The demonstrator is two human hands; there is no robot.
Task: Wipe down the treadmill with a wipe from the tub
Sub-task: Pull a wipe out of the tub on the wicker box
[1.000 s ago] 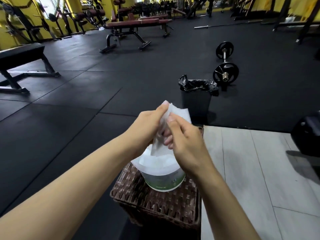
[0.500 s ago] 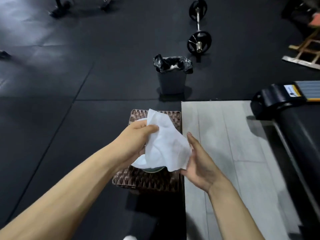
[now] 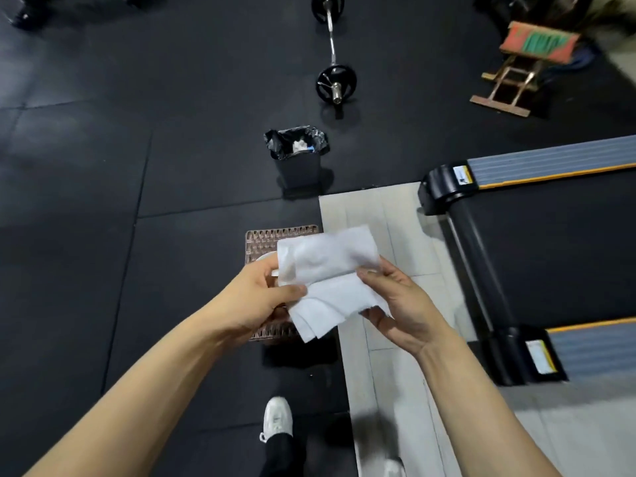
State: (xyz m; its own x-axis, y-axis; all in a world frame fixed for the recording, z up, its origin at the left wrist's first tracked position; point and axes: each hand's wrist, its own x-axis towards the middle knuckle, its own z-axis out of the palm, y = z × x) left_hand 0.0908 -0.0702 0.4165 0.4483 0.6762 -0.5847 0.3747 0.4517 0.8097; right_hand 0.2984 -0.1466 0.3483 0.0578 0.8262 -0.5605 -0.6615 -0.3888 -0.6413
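Observation:
A white wipe (image 3: pixel 330 280) is spread between both hands, folded in layers. My left hand (image 3: pixel 256 297) pinches its left edge with thumb and fingers. My right hand (image 3: pixel 401 301) pinches its right edge, fingers under the sheet. Below the wipe, only a sliver of the white tub (image 3: pixel 266 258) shows on a brown wicker basket (image 3: pixel 272 237). The treadmill (image 3: pixel 550 249) lies to the right, its black belt between grey side rails with orange trim, its rear end facing me.
A black bin (image 3: pixel 299 160) lined with a bag stands beyond the basket. A barbell (image 3: pixel 335 82) lies further out on the black rubber floor. A wooden folding stool (image 3: pixel 523 63) stands at the upper right. Pale planks (image 3: pixel 389 373) run under the treadmill. My white shoe (image 3: pixel 277 418) is below.
The view tilted down and rightward, bringing the treadmill into sight. The wipe came free of the tub and now stretches wider between both hands; the right hand has taken hold of its edge.

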